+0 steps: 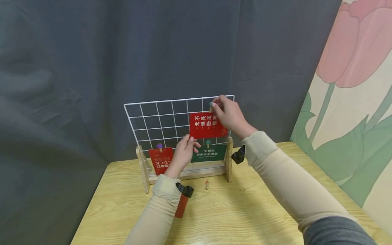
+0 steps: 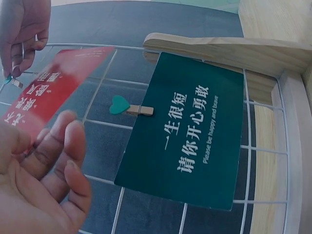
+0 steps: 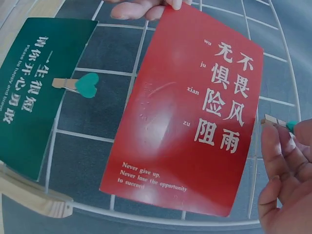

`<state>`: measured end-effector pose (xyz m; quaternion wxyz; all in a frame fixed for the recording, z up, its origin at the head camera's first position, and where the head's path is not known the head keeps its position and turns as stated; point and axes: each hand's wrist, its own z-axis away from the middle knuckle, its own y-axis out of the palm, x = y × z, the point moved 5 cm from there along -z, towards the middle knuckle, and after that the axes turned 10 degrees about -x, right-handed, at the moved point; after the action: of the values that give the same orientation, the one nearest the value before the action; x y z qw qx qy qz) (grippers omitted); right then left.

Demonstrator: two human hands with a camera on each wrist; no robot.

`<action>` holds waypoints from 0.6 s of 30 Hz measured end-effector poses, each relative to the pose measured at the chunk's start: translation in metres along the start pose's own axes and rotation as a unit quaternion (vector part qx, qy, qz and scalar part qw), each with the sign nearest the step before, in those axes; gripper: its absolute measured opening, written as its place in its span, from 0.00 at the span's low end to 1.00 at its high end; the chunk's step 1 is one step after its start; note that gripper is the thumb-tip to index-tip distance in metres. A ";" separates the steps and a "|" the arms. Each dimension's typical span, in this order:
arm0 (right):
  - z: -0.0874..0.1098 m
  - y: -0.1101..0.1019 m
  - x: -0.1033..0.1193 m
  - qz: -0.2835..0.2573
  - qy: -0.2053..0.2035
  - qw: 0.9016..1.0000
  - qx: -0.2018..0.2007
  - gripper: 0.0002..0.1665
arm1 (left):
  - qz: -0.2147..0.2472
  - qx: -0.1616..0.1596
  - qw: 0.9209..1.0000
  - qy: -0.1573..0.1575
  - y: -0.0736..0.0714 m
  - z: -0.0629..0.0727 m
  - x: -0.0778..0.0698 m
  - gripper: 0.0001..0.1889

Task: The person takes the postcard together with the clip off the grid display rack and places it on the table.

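Note:
My left hand [image 1: 183,152] pinches the lower left corner of a red card [image 1: 203,126] with white lettering, which lies against the upper right of a white wire grid [image 1: 157,116]. At the card's top edge, my right hand [image 1: 228,112] pinches a small wooden clothespin [image 3: 273,121] with a teal heart, its tip close to the card's edge in the right wrist view. Just below hangs a dark green card [image 2: 183,141], clipped to the grid by a clothespin [image 2: 139,110] with a green heart. Another red card [image 1: 159,160] hangs lower left under a purple-heart clothespin [image 1: 160,146].
Wooden feet [image 1: 229,160] hold the grid on a light wood table [image 1: 232,211]. In front of it lies a small orange-topped item [image 1: 207,184]. A red object [image 1: 182,206] shows partly behind my left wrist. A dark curtain [image 1: 183,51] hangs behind.

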<state>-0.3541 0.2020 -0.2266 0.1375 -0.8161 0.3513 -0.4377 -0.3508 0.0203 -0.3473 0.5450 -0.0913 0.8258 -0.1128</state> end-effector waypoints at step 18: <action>0.008 -0.006 -0.015 0.000 0.005 1.000 -0.006 0.16 | 0.004 0.042 0.998 0.055 -0.012 0.008 0.006 0.15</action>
<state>-0.3507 0.2165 -0.2371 0.1310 -0.8147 0.3547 -0.4397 -0.3452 0.0067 -0.3520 0.5028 -0.0583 0.8493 -0.1503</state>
